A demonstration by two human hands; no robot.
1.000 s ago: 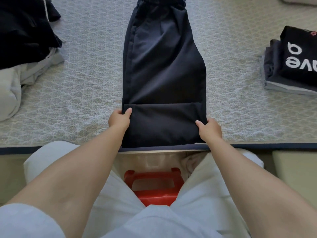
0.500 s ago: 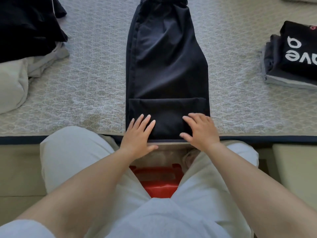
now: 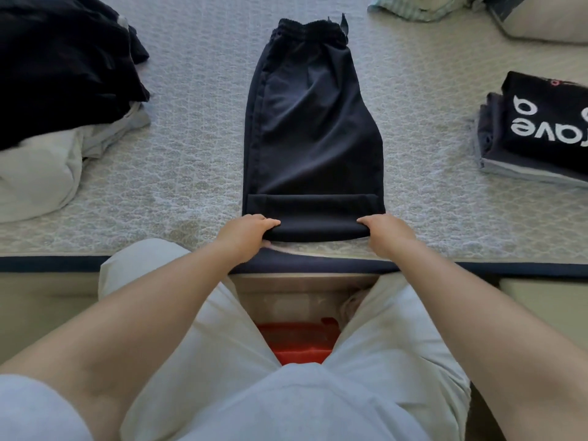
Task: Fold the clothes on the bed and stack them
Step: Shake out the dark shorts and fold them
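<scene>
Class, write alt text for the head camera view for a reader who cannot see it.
Both hands, left hand and right hand, grip the near folded end of dark trousers laid lengthwise on a bed. A folded stack lies right, an unfolded pile left.

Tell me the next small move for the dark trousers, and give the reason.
Probably roll or fold the near end forward again, toward the waistband. Both the left hand and the right hand grip the folded near edge of the dark trousers, one at each corner, and most of the length beyond lies flat and unfolded on the bed.
</scene>
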